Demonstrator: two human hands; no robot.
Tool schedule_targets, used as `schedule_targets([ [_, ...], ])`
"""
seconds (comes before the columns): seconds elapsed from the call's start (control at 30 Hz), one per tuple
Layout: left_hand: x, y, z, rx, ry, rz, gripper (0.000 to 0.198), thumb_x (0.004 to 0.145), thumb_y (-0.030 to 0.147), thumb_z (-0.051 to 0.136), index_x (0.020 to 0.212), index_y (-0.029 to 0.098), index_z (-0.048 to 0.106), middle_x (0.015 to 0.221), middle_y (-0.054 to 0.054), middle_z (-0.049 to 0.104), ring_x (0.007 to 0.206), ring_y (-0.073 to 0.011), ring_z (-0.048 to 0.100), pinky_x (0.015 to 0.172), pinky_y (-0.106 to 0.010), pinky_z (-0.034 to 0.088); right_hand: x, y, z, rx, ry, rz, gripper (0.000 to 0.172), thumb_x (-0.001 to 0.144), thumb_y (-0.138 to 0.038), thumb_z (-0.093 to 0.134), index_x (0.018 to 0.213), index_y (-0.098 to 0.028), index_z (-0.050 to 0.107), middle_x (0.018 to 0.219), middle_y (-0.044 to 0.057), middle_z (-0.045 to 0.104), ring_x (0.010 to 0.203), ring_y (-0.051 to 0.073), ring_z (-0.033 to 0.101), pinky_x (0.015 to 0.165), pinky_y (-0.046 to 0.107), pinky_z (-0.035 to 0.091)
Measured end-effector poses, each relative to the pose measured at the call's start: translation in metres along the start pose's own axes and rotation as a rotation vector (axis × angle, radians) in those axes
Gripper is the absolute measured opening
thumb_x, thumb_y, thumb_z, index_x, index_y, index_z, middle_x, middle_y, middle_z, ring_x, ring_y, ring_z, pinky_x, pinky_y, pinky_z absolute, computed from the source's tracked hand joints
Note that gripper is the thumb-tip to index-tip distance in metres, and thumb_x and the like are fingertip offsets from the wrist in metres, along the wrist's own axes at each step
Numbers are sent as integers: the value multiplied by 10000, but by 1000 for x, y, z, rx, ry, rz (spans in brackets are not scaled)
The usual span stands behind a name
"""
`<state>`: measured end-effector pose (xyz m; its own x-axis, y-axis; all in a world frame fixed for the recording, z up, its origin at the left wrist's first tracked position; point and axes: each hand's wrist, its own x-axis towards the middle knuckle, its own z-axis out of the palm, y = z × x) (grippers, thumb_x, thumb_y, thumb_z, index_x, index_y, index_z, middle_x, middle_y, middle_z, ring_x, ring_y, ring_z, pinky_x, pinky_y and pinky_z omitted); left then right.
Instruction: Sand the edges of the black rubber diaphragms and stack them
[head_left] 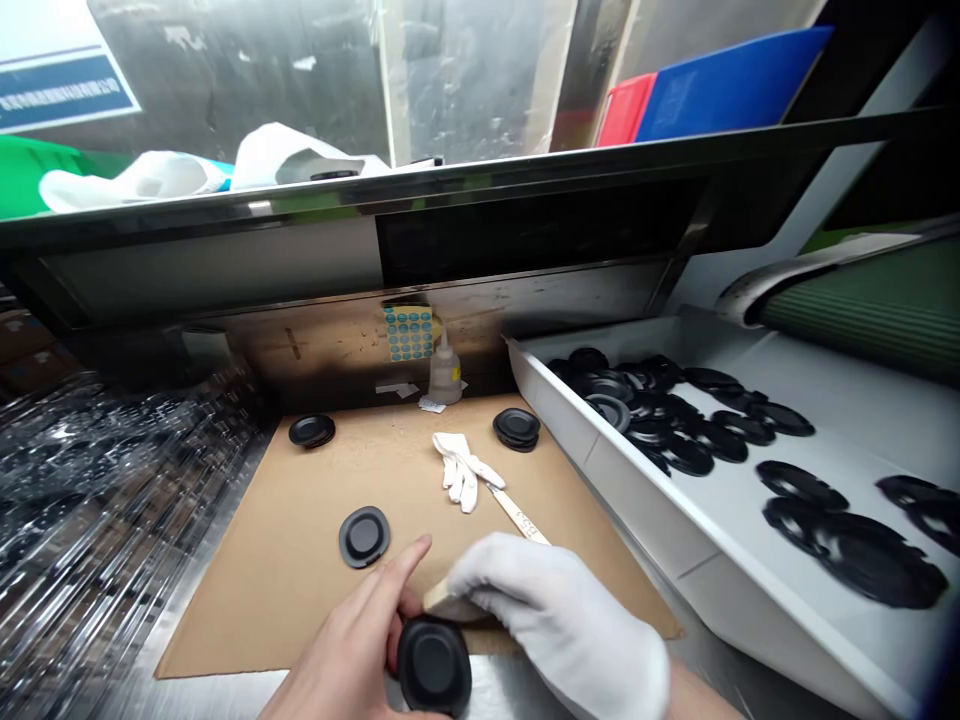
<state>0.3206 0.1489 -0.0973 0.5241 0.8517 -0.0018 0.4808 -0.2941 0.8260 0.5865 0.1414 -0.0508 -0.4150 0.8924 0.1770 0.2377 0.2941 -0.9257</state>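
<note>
My bare left hand [355, 640] grips a black round plastic cap [435, 664] by its edge, with the recessed face turned up towards me. In a white glove, my right hand [551, 620] is closed on a beige pad [444, 600], pressed near the cap's upper rim; most of the pad is hidden by the fingers. Another black cap [364, 537] lies flat on the cardboard [247, 580], just beyond my left fingers. Farther back are a cap [312, 431] at left and a small stack of caps [517, 428] at right.
A white glove [463, 470] and a marked wooden stick [521, 516] lie mid-cardboard. Behind stand a squeeze bottle [445, 372] and a sticker sheet [409, 333]. A white bin [622, 490] of black parts borders the right, below a green conveyor [870, 305]. Clear plastic packaging [112, 500] fills the left.
</note>
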Motion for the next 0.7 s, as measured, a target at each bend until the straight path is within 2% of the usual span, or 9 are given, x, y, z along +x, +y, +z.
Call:
schedule_targets([
  [0.13, -3, -4, 13, -14, 47, -122, 1264, 618, 401, 1021, 1658, 426, 302, 1131, -9, 647, 713, -150, 539, 773, -305, 558, -4, 17, 9, -188, -38, 30, 295, 1005, -364, 551, 938, -213, 797, 931, 72, 776, 881, 243, 732, 852, 384, 584],
  [0.2, -3, -6, 13, -45, 49, -116, 1286, 600, 396, 1022, 1662, 419, 298, 1152, -18, 664, 693, -146, 556, 734, -292, 567, -18, 19, 20, -91, -8, 49, 157, 939, -371, 700, 988, -261, 800, 923, 35, 770, 845, 222, 738, 812, 317, 595],
  [0.33, -5, -6, 8, -5, 33, -89, 1287, 611, 381, 1015, 1672, 424, 289, 1243, -47, 679, 821, -205, 657, 791, -314, 592, -14, 1, 46, 73, -48, -22, 198, 874, -257, 729, 1052, -259, 814, 927, 17, 780, 822, 203, 737, 740, 237, 577],
  [0.4, -4, -1, 5, 39, 36, -97, 1298, 610, 367, 1017, 1680, 406, 283, 1331, -78, 660, 999, -276, 679, 891, -361, 593, 5, -7, 46, 117, -111, -94, 203, 804, -261, 777, 997, -246, 835, 971, 16, 791, 912, 215, 737, 882, 260, 571],
  [0.47, -2, 3, 3, 39, 17, -119, 1322, 613, 378, 1015, 1695, 370, 256, 1356, -101, 645, 994, -286, 684, 893, -381, 601, 15, -8, 35, 141, -131, -102, 191, 905, -256, 658, 965, -245, 839, 991, 21, 798, 924, 200, 749, 865, 262, 588],
  [0.57, -2, 3, 4, -14, -13, -115, 1326, 622, 400, 1016, 1700, 359, 245, 1263, -82, 664, 801, -217, 670, 784, -353, 616, 0, 1, 20, 36, -67, -17, 150, 875, -232, 735, 978, -266, 839, 970, 21, 809, 888, 201, 754, 829, 258, 600],
  [0.6, -3, 1, 5, -13, -1, -92, 1323, 614, 392, 1023, 1694, 372, 259, 1250, -72, 666, 800, -212, 669, 793, -353, 616, -8, 4, 20, 28, -33, -30, 166, 826, -261, 803, 987, -285, 838, 935, 10, 802, 848, 203, 756, 798, 250, 603],
  [0.63, -3, -1, 7, -2, 13, -66, 1326, 604, 370, 1029, 1689, 386, 268, 1251, -66, 665, 836, -221, 676, 826, -361, 617, -14, 5, 23, -58, -119, -6, 288, 837, -283, 824, 1120, -332, 821, 1023, 1, 797, 932, 212, 754, 869, 257, 596],
  [0.7, -4, -5, 12, 35, 43, -27, 1343, 581, 311, 1031, 1686, 395, 274, 1254, -62, 664, 941, -256, 690, 916, -396, 609, -16, 3, 34, -109, -129, -17, 269, 873, -247, 749, 1130, -305, 802, 1017, 20, 785, 908, 222, 734, 846, 272, 582],
])
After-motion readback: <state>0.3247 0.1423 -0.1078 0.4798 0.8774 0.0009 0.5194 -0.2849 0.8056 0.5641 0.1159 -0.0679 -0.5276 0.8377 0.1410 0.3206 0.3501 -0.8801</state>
